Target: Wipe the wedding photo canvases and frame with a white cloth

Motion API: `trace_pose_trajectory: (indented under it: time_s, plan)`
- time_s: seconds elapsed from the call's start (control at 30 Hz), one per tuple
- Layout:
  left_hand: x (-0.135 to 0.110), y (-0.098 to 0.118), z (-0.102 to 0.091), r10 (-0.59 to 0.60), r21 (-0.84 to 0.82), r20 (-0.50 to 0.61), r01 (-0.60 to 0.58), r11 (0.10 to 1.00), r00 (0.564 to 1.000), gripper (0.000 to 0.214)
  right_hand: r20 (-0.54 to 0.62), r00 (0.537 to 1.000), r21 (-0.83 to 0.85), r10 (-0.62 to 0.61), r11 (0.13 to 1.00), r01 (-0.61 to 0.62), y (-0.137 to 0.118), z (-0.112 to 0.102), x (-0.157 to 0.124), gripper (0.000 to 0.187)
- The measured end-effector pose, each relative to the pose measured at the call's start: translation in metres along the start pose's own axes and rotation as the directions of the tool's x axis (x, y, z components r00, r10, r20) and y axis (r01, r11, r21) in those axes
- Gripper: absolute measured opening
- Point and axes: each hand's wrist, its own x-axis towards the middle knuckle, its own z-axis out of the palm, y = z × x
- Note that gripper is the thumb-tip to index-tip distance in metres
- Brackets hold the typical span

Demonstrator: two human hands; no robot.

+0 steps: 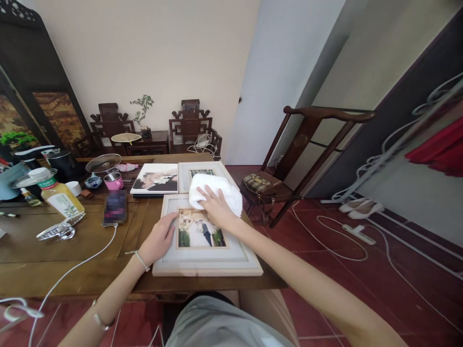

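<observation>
A photo frame (pixel 166 260) with a pale wide border lies flat at the table's front edge, a photo of a couple in its middle. On its left border rests my left hand (pixel 159 239), the fingers stretched out. My right hand (pixel 216 208) presses a folded, fluffy white towel (pixel 231 190) over the frame's upper right part, holding it under spread fingers. Just behind, a second pale frame (pixel 184 169) is partly covered by the towel. Left of that one, a photo panel (pixel 155 177) lies on a dark item.
A phone (pixel 115 208) on a white cable, a hair claw clip (pixel 61 230), a yellow bottle (pixel 54 193), a pink mug (pixel 113 180) and a glass lid (pixel 103 163) sit on the wooden table (pixel 90 270). A wooden chair (pixel 300 140) holding a bag stands right; cables cross the floor.
</observation>
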Motion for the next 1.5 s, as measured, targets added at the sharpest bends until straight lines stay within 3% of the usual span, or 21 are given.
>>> trace_pose_trajectory:
  time_s: [0.07,0.17,0.27,0.43,0.53,0.63,0.77,1.03,1.13,1.23,1.3,1.37,1.43,1.5]
  plan:
    - [0.0,0.0,0.0,-0.003,-0.002,-0.004,0.003,1.0,1.0,0.037,0.029,0.999,0.005,-0.021,1.0,0.02,0.002,0.002,0.009,0.044]
    - [0.0,0.0,0.002,-0.005,0.003,-0.014,0.005,1.0,1.0,0.038,0.096,0.991,0.028,-0.092,0.996,0.09,-0.009,-0.001,0.0,0.048]
    - [0.0,-0.001,0.004,0.007,0.006,-0.016,-0.006,1.0,1.0,0.038,0.179,0.968,0.078,-0.177,0.983,0.165,-0.026,-0.012,-0.027,0.055]
    - [0.001,0.0,0.004,-0.01,0.013,-0.009,0.011,1.0,1.0,0.039,0.313,0.896,0.233,-0.315,0.94,0.249,-0.048,-0.051,-0.083,0.056]
    - [0.001,0.001,0.004,-0.023,0.022,-0.006,0.024,0.999,1.0,0.039,0.33,0.861,0.323,-0.388,0.903,0.283,-0.057,-0.069,-0.108,0.055]
    - [0.0,0.001,0.003,-0.024,0.025,-0.003,0.024,0.999,1.0,0.039,0.312,0.867,0.361,-0.389,0.893,0.27,-0.063,-0.071,-0.119,0.055]
    - [0.001,-0.001,0.004,-0.013,0.032,0.002,0.013,0.999,1.0,0.039,0.238,0.921,0.335,-0.307,0.916,0.219,-0.055,-0.05,-0.102,0.059]
    - [0.002,-0.002,0.003,-0.01,-0.002,0.01,0.01,1.0,1.0,0.039,0.049,0.991,0.215,-0.123,0.97,0.11,0.001,-0.005,-0.002,0.059]
    - [0.001,-0.001,0.002,-0.003,-0.021,-0.004,0.003,1.0,1.0,0.039,0.068,0.985,0.187,-0.159,0.972,0.144,-0.005,-0.001,0.0,0.058]
    - [-0.001,-0.003,0.002,-0.056,-0.062,-0.116,0.05,0.997,0.992,0.045,0.11,0.958,0.237,-0.264,0.943,0.233,-0.018,-0.006,-0.028,0.058]
    - [-0.001,-0.005,0.002,-0.197,-0.166,-0.182,0.167,0.972,0.963,0.059,0.125,0.937,0.297,-0.327,0.913,0.279,-0.024,-0.012,-0.053,0.058]
    - [0.001,-0.006,0.001,-0.407,-0.351,-0.147,0.338,0.874,0.901,0.073,0.12,0.922,0.348,-0.369,0.885,0.309,-0.025,-0.019,-0.076,0.058]
    - [0.004,-0.005,-0.003,-0.586,-0.54,-0.024,0.483,0.689,0.81,0.082,0.1,0.915,0.393,-0.392,0.86,0.326,-0.024,-0.024,-0.094,0.058]
    - [0.006,0.0,-0.01,-0.663,-0.666,0.118,0.554,0.499,0.739,0.079,0.081,0.908,0.44,-0.412,0.832,0.338,-0.023,-0.028,-0.105,0.058]
